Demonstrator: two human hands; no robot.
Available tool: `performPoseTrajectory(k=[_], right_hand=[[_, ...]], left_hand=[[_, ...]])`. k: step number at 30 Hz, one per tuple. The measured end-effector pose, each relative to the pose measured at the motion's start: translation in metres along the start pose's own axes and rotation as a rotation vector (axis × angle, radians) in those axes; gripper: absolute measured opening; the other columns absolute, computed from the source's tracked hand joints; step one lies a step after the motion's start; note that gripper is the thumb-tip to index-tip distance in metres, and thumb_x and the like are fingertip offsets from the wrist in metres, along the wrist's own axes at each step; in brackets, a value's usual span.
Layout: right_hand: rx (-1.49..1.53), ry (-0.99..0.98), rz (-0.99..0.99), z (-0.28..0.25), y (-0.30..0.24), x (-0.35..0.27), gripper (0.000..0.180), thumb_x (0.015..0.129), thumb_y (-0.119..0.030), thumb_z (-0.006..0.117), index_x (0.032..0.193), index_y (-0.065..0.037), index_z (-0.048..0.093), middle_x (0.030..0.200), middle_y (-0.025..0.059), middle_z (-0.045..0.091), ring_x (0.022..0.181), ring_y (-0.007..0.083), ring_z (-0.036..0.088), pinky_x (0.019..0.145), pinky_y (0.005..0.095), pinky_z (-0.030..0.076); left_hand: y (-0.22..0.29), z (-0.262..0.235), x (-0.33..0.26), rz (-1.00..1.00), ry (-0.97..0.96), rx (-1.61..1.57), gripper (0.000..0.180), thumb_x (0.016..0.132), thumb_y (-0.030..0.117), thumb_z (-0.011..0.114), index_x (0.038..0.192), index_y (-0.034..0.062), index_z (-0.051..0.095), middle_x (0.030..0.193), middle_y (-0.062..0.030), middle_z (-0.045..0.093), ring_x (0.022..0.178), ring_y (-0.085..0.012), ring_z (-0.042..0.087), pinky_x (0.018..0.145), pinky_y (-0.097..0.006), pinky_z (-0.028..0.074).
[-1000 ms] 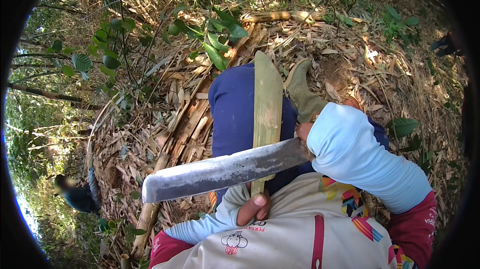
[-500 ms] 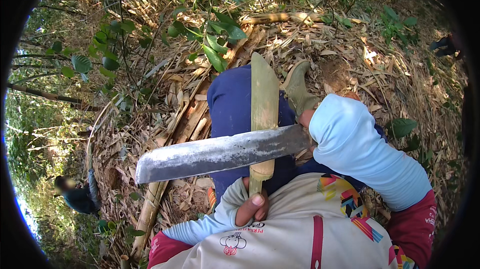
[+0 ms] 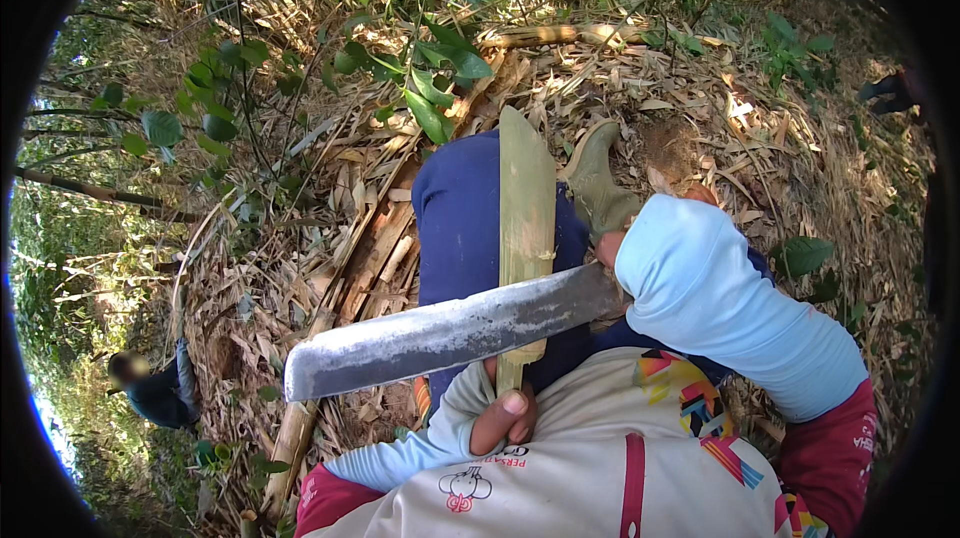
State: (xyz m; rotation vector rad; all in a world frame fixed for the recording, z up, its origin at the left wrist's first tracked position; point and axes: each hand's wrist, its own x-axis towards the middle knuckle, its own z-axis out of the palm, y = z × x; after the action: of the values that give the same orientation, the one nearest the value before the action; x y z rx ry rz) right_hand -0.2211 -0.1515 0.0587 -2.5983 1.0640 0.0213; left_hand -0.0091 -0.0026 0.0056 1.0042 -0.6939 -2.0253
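My left hand (image 3: pixel 503 418) is closed around the narrow lower end of a pale green bamboo piece (image 3: pixel 527 208), thumb on top. The bamboo stands away from my body over my dark blue trouser leg, with a slanted tip at its far end. My right hand (image 3: pixel 610 246), mostly covered by the light blue sleeve, grips a machete (image 3: pixel 450 328); its handle is hidden. The wide, scratched grey blade crosses over the bamboo's lower part, just beyond my left hand, and its square end points left. Whether the edge touches the bamboo I cannot tell.
Dry leaves and bamboo husks (image 3: pixel 640 78) cover the ground. A boot (image 3: pixel 597 178) shows beyond my knee. Split bamboo lengths (image 3: pixel 380 248) lie at the left, below a leafy shrub (image 3: pixel 430 108). Another person (image 3: pixel 160 393) is far left; a dark-gloved hand (image 3: pixel 885 93) shows at the far right.
The machete blade has slid down along the bamboo toward my left hand, its tip end dropping and shifting slightly right. My left hand keeps its hold in about the same place.
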Motion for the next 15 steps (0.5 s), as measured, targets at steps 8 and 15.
performPoseTrajectory(k=[8, 15], right_hand=[[0.002, 0.024, -0.008, 0.009, -0.003, -0.007, 0.012, 0.077, -0.021, 0.057, 0.081, -0.012, 0.063, 0.064, 0.0095, 0.060, 0.061, 0.0300, 0.062, 0.053, 0.0457, 0.044], [-0.015, 0.082, -0.008, 0.009, -0.001, -0.005, 0.012, 0.073, -0.020, 0.059, 0.082, -0.012, 0.062, 0.065, 0.0090, 0.059, 0.062, 0.0290, 0.061, 0.055, 0.0466, 0.044]], left_hand=[[-0.002, -0.003, -0.002, 0.013, -0.013, 0.026, 0.023, 0.094, 0.027, 0.054, 0.088, 0.0098, 0.040, 0.058, -0.0038, 0.047, 0.050, -0.0126, 0.043, 0.050, -0.027, 0.039], [-0.003, -0.003, -0.003, 0.010, -0.007, -0.007, 0.023, 0.094, 0.027, 0.054, 0.086, 0.0095, 0.040, 0.058, -0.0033, 0.047, 0.051, -0.0123, 0.044, 0.052, -0.027, 0.039]])
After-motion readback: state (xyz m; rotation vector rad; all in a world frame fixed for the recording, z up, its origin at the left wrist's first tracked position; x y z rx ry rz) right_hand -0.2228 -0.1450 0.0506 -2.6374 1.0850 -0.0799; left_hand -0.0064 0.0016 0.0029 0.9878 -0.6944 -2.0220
